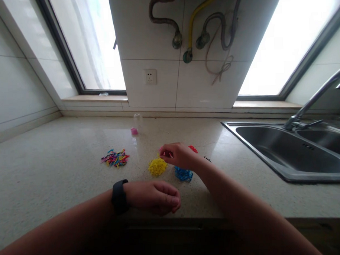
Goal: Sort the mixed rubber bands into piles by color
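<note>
My right hand (178,156) reaches over the counter with fingers curled in a pinch; what they hold, if anything, I cannot make out. Just left of it lies a yellow pile (157,167) of what look like small rubber bands. A blue pile (184,174) sits partly under my right hand, and a bit of pink (160,149) shows behind the fingertips. Beyond the wrist are a red pile (192,149) and some black pieces (207,159), both partly hidden. My left hand (154,197) is closed near the counter's front edge, its contents hidden. A mixed-colour pile (115,158) lies further left.
Towards the back stand a clear container (137,121) and a pink cap-like piece (134,131). On the right, a steel sink (228,126) with a faucet (308,104) is set into the pale counter (62,157). A socket (150,77) and hoses are on the wall.
</note>
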`<state>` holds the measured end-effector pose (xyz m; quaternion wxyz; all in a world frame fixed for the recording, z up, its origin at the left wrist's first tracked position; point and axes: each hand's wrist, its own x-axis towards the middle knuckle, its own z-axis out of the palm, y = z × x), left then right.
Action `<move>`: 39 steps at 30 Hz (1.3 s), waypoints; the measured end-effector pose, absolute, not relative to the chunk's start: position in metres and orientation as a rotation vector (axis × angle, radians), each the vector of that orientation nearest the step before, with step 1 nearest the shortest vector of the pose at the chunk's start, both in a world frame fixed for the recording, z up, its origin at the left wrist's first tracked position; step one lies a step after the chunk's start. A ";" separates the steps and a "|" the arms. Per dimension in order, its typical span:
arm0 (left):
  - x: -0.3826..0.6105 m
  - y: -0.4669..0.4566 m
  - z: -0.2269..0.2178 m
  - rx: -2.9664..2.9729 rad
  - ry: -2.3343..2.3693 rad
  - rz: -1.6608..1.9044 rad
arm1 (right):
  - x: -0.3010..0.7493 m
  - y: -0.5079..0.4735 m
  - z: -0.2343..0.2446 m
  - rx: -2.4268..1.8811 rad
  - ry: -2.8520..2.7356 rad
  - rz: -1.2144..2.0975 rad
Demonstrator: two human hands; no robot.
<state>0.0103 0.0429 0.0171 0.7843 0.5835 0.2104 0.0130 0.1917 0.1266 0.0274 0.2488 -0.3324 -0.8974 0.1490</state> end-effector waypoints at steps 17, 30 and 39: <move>0.019 0.047 0.023 1.557 0.411 -0.050 | 0.201 0.113 0.029 -0.901 -2.626 0.176; 0.017 0.049 0.014 1.630 0.352 -0.145 | 0.196 0.119 0.024 -0.974 -2.627 0.103; 0.018 0.045 0.025 1.781 0.271 -0.106 | 0.231 0.128 0.034 -1.084 -2.483 0.062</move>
